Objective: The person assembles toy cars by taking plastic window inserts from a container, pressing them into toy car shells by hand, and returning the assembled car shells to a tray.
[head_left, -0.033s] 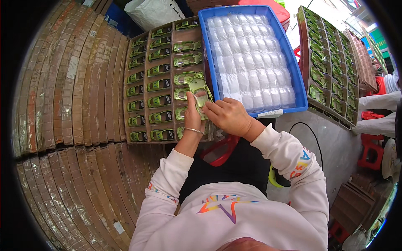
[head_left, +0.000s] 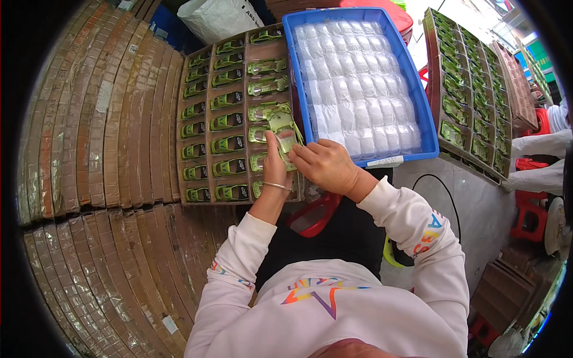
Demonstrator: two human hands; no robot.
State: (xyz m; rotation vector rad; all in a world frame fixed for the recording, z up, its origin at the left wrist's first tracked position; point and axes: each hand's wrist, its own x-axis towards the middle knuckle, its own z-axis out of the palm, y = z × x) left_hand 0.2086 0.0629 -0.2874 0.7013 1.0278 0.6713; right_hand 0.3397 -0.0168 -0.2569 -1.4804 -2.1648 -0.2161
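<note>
A green toy car body shell (head_left: pixel 283 121) is held over the near right part of a divided cardboard tray (head_left: pixel 210 135). My left hand (head_left: pixel 275 163), a bangle at its wrist, grips the shell from the left with the thumb up. From the right, my right hand (head_left: pixel 326 166) presses closed fingertips to the shell's near right edge; anything small between them is hidden. Rows of green toy car bodies (head_left: pixel 227 144) lie in the tray, many with dark panels. In the right column, several green shells (head_left: pixel 267 86) show no dark panel.
Touching the tray's right side, a blue plastic bin (head_left: pixel 431 128) holds rows of clear, whitish moulded pieces (head_left: pixel 358 77). Stacked cardboard trays (head_left: pixel 95 131) line the left. Another tray of green bodies (head_left: pixel 456 95) stands at right, near a person's pale-clothed leg (head_left: pixel 537 146) and red stools (head_left: pixel 529 215).
</note>
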